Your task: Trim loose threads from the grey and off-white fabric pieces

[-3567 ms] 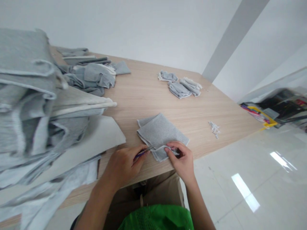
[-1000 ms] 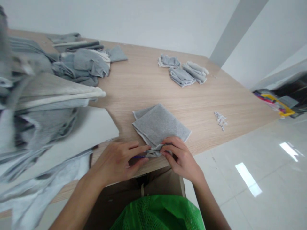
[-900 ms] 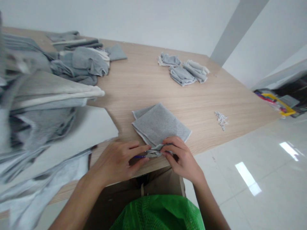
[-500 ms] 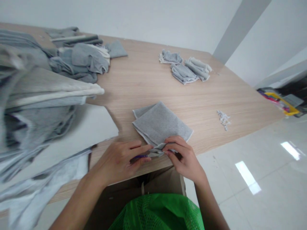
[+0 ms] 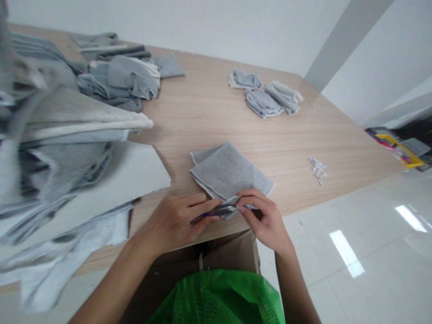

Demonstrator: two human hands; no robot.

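Observation:
A grey folded piece of fabric with pale stitched edges lies near the front edge of the table. My left hand is closed around small dark thread snips with a bit of purple on them. Their blades point right, to the fabric's near corner, beside my right fingertips. My right hand pinches that near corner, which is lifted and folded up. Fingers hide part of the snips' blades and of the edge being held.
Heaped grey and cream fabric covers the left side, with white sheet material under it. Several folded pieces lie at the back. White scraps sit at right. A green mesh item is at my lap; a yellow bin stands beyond.
The snips in my left hand show more now, their blades nearer the right fingertips at the fabric's corner. My right hand keeps its pinch. The whole view has shifted slightly.

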